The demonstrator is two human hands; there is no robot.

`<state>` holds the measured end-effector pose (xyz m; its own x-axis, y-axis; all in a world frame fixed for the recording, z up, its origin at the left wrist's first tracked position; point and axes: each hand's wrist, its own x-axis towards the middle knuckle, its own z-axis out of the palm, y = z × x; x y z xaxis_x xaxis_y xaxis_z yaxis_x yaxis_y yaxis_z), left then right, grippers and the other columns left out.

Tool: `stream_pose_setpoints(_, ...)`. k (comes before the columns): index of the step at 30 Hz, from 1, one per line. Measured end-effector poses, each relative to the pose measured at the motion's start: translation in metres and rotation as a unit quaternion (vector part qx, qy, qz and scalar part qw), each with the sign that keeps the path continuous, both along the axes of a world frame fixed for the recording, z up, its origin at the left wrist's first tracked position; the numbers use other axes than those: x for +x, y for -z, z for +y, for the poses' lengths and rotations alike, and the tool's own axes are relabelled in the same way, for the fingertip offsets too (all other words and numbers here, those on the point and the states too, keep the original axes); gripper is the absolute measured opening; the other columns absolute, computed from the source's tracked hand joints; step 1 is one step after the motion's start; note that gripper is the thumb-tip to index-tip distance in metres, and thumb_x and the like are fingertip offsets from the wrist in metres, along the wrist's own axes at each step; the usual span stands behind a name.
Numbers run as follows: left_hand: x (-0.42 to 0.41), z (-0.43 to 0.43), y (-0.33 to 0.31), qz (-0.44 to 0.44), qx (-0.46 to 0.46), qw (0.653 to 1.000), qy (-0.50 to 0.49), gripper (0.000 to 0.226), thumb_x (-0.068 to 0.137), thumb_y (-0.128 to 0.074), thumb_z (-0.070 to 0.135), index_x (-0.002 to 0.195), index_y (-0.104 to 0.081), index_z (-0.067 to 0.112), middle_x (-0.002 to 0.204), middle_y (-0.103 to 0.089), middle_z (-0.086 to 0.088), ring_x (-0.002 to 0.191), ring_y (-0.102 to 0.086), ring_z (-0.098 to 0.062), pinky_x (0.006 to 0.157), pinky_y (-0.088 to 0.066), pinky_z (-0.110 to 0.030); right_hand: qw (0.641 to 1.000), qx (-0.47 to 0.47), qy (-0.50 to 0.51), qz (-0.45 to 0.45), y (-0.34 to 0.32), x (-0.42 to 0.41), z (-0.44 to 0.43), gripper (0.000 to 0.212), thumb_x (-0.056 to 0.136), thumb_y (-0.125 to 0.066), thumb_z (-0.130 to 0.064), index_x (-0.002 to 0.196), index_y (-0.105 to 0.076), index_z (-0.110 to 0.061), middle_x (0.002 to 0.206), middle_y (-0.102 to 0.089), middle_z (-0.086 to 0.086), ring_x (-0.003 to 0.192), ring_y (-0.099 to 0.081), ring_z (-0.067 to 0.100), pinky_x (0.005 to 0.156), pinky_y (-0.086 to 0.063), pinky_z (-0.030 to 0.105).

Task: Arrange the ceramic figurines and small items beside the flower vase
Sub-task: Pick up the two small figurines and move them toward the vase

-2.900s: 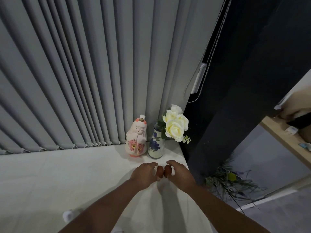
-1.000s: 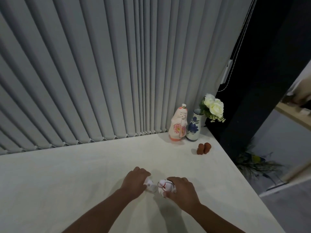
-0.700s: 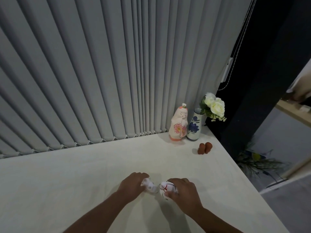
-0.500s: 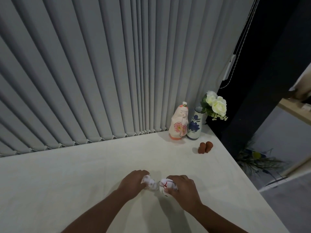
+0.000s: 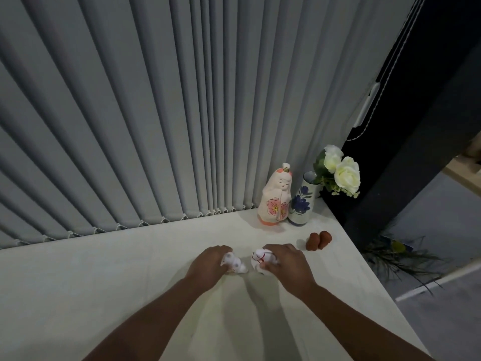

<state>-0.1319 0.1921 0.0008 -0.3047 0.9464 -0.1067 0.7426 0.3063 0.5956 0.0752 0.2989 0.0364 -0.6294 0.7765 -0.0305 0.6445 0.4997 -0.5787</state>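
White spotted figurine point(image 5: 233, 264) gripped in left hand point(image 5: 210, 264), red-marked white figurine point(image 5: 261, 259) gripped in right hand point(image 5: 285, 261), mid-frame on worktop point(image 5: 104, 282). Both carried closer to flower vase point(image 5: 301, 201) than a second ago; brown pair point(image 5: 318, 239) already placed near it, placement next.

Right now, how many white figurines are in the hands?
2. One small white figurine sits in the left hand; the other, with red markings, is in the right hand. Both are low over the table; fingers partly hide them.
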Motion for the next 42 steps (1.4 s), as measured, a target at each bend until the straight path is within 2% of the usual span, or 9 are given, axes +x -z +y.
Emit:
stream_pose_setpoints(4,-0.005,0.035,0.0,0.006,0.001,1.0,0.007,0.044,0.085,-0.062,0.021,0.128,-0.053,0.02,0.124,-0.061,-0.003,0.115,-0.053,-0.023,0.096,-0.039,-0.03,0.999,0.005,-0.01,-0.04,-0.003,-0.01,0.029,0.039,0.08,-0.066,-0.042,0.117,-0.06,-0.032,0.114,-0.067,-0.009,0.11,-0.052,0.017,0.087,-0.033,0.033)
stream_pose_setpoints(7,-0.01,0.059,0.001,0.003,0.002,1.0,0.014,0.045,0.086,-0.061,0.021,0.129,-0.052,0.019,0.125,-0.06,-0.003,0.117,-0.053,-0.024,0.097,-0.04,-0.031,0.998,0.008,-0.011,-0.06,-0.005,-0.016,0.048,0.042,0.082,-0.065,-0.041,0.122,-0.058,-0.029,0.12,-0.065,-0.005,0.113,-0.051,0.018,0.094,-0.033,0.034)
stream_pose_setpoints(10,-0.014,0.079,0.002,0.008,0.001,1.0,0.024,0.044,0.087,-0.06,0.02,0.13,-0.051,0.018,0.126,-0.06,-0.006,0.118,-0.052,-0.025,0.098,-0.041,-0.033,0.997,0.006,-0.009,-0.071,-0.004,-0.02,0.064,0.044,0.084,-0.064,-0.039,0.125,-0.057,-0.027,0.122,-0.063,-0.003,0.113,-0.051,0.018,0.093,-0.033,0.033)
stream_pose_setpoints(18,-0.023,0.106,0.009,0.006,0.002,0.999,0.032,0.045,0.087,-0.06,0.018,0.131,-0.05,0.016,0.129,-0.058,-0.007,0.121,-0.05,-0.026,0.101,-0.04,-0.035,0.996,-0.015,-0.008,-0.085,0.006,-0.024,0.09,0.048,0.083,-0.066,-0.041,0.129,-0.054,-0.032,0.125,-0.061,-0.001,0.118,-0.05,0.018,0.099,-0.038,0.034)
stream_pose_setpoints(30,-0.023,0.114,0.016,0.0,-0.004,0.999,0.035,0.044,0.088,-0.059,0.021,0.13,-0.049,0.022,0.128,-0.058,-0.003,0.12,-0.05,-0.022,0.101,-0.04,-0.035,0.997,-0.017,-0.008,-0.074,0.015,-0.024,0.092,0.046,0.083,-0.068,-0.037,0.127,-0.056,-0.028,0.121,-0.065,-0.001,0.112,-0.053,0.017,0.094,-0.037,0.029)
stream_pose_setpoints(38,-0.022,0.115,0.016,0.0,-0.007,0.999,0.036,0.044,0.087,-0.058,0.018,0.13,-0.049,0.021,0.128,-0.057,-0.003,0.119,-0.049,-0.022,0.1,-0.041,-0.035,0.998,-0.015,-0.02,-0.054,0.017,-0.025,0.094,0.041,0.08,-0.07,-0.035,0.118,-0.061,-0.026,0.113,-0.069,-0.002,0.106,-0.058,0.018,0.097,-0.039,0.032)
stream_pose_setpoints(42,-0.021,0.114,0.015,0.004,-0.004,0.999,0.039,0.045,0.088,-0.057,0.018,0.132,-0.047,0.02,0.13,-0.056,-0.003,0.121,-0.048,-0.023,0.101,-0.04,-0.035,0.998,-0.02,-0.016,-0.052,0.018,-0.024,0.094,0.042,0.08,-0.07,-0.035,0.119,-0.06,-0.026,0.116,-0.068,-0.004,0.108,-0.057,0.017,0.098,-0.038,0.031)
